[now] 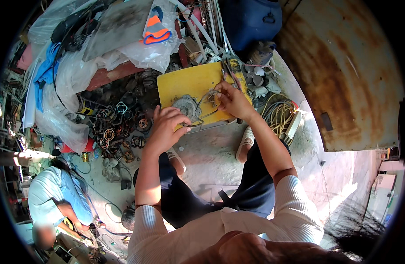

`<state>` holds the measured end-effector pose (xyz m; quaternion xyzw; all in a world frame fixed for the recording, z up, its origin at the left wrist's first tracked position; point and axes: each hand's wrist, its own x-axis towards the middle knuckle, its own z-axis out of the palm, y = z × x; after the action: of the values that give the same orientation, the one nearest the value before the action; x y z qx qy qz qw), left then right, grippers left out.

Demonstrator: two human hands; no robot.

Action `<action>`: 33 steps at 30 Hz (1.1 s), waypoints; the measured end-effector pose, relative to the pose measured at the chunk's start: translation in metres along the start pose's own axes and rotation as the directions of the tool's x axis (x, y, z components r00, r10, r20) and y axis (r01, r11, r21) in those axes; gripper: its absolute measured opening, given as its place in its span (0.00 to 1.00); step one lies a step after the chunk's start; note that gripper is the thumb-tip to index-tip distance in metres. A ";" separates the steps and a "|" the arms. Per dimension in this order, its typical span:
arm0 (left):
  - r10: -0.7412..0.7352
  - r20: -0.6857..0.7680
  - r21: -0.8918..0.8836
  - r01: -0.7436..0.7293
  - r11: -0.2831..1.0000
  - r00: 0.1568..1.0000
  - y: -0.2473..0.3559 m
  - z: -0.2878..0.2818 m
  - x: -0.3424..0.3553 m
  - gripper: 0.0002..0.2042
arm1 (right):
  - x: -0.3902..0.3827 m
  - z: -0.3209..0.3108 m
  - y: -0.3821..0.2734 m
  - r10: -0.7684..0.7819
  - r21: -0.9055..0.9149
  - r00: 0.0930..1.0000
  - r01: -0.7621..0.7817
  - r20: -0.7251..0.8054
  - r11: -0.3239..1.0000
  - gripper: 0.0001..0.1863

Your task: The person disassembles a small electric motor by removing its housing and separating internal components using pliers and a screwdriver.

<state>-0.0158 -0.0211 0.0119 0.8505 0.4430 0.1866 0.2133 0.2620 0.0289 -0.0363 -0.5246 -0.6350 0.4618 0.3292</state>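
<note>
A yellow board [176, 83] lies in front of me, with a round grey metal part [184, 107] on it and a grey cable [206, 100] looping beside that part. My left hand [169, 126] rests at the board's lower left with bent fingers on the cable's end at the part's lower edge; how much it grips is unclear. My right hand [233, 103] pinches the cable at the board's right side. Pliers-like tools [229, 68] lie at the board's upper right corner.
Metal motor parts [118, 127] pile left of the board. A blue drum [251, 22] stands behind. Coiled cables [275, 116] lie right, beside a rusty metal panel [343, 66]. Plastic sheeting [74, 83] covers items left. A co-worker [61, 198] crouches at lower left.
</note>
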 end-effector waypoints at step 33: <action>0.076 -0.187 -0.022 -0.082 0.996 0.979 0.013 0.032 0.023 0.08 | 0.109 -0.098 0.138 0.662 0.873 0.708 -0.137 -0.244 0.468 0.10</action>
<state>0.0215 -0.0154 -0.0047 0.8430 0.4240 0.2802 0.1762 0.3755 0.1619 -0.1373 -0.5655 -0.0775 0.5885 0.5726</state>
